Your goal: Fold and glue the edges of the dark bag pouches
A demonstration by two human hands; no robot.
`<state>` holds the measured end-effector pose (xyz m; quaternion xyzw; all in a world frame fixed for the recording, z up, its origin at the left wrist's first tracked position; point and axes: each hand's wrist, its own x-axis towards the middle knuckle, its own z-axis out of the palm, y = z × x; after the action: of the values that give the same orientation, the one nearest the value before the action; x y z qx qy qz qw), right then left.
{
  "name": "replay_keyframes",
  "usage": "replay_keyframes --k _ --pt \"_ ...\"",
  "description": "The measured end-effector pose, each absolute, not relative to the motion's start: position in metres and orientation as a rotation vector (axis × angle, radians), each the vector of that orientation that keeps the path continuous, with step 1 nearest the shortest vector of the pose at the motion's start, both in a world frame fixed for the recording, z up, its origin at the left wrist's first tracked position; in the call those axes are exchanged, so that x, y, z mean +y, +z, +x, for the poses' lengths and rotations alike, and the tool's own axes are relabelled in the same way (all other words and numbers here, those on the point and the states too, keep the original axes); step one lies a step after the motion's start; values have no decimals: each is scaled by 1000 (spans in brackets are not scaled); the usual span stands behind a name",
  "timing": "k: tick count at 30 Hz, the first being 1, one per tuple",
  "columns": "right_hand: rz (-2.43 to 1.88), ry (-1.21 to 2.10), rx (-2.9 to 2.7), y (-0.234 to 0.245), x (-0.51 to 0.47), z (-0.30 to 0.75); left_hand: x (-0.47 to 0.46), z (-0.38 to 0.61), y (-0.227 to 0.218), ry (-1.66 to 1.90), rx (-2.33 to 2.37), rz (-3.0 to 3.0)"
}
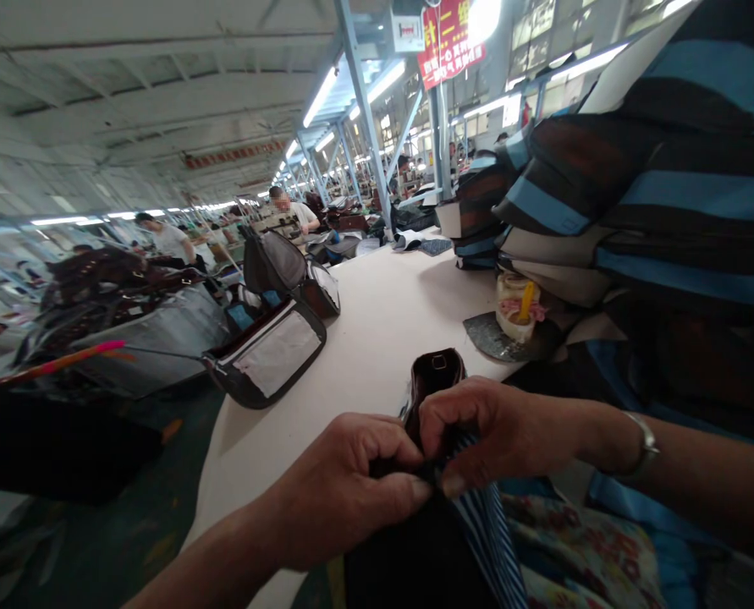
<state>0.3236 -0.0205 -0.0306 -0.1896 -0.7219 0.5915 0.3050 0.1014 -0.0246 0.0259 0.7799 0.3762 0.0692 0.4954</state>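
Both hands pinch the edge of a dark fabric bag piece [415, 550] with blue-and-white striped lining [494, 529]. My left hand [354, 486] grips it between thumb and bent forefinger. Right beside it, my right hand [503, 431], a bracelet [644, 441] on its wrist, pinches the same edge, with the thumb close to the striped cloth. Just beyond my fingers a brown part with a metal ring [438, 362] stands up; I cannot tell how it joins the piece. The fingertips hide the exact spot being held.
A grey-panelled open bag [268, 351] stands on the white table [377, 313] to the left. At right, blue-and-black bags [687, 199] are piled high beside a cut-open container with a yellow tool [525, 302] on a dark pad [483, 332]. Co-workers [167, 241] are farther back.
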Motion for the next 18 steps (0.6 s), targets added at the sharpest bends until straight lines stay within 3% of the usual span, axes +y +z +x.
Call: replay_keyframes --k 18 --pt "-710 1465 -1922 -32 -32 323 -24 114 26 131 895 2101"
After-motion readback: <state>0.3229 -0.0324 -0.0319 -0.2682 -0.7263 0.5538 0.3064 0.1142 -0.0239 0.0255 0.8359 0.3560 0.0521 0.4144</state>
